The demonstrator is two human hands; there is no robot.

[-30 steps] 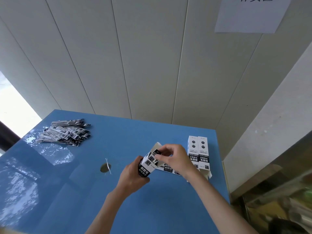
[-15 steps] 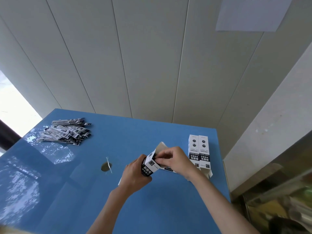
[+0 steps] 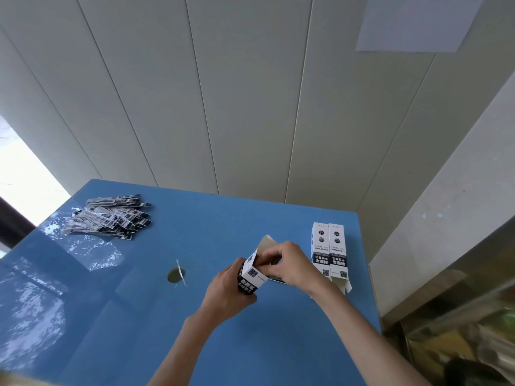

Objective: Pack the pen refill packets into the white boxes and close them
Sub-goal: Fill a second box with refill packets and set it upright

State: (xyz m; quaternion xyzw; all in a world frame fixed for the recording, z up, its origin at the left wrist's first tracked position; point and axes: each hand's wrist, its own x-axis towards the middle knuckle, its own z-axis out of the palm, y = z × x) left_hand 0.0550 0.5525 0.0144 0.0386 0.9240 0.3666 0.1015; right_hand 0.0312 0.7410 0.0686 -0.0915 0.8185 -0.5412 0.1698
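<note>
We grip a white box (image 3: 252,274) in the left hand (image 3: 227,292), near the bench's (image 3: 195,330) middle; black band with white characters and a QR code, unreadable. The right hand (image 3: 289,263) pinches its raised top flap (image 3: 266,243). Two more boxes (image 3: 328,252) lie side by side at the right edge, same print. Refill packets (image 3: 111,218) are heaped at the far left corner, well apart.

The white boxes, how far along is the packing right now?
Possibly done: two white boxes lie side by side at the blue table's right edge, though one near-end flap looks open. In hand: the left hand grips a third box while the right hand works its open flap. Left: a pile of pen refill packets waits at the far left.
</note>
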